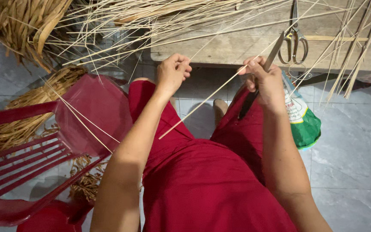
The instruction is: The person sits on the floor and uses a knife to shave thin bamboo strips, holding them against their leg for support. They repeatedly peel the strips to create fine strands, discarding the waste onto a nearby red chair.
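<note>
My right hand point(266, 80) grips a knife point(263, 73) with a dark handle, its blade pointing up toward the wooden table point(245, 45). It also pinches a long thin bamboo strip point(202, 105) that slants down to the left over my red-clothed lap. My left hand point(173, 72) is closed, raised just in front of the table edge; whether it pinches a fine strip cannot be told. Many more pale strips point(172, 19) lie fanned across the table top.
Scissors point(295, 41) rest on the table at right. A red plastic chair point(44, 150) stands at left, with bundles of dried straw point(26, 116) behind and under it. A green and white bag point(303, 118) hangs by my right knee. Grey tiled floor lies below.
</note>
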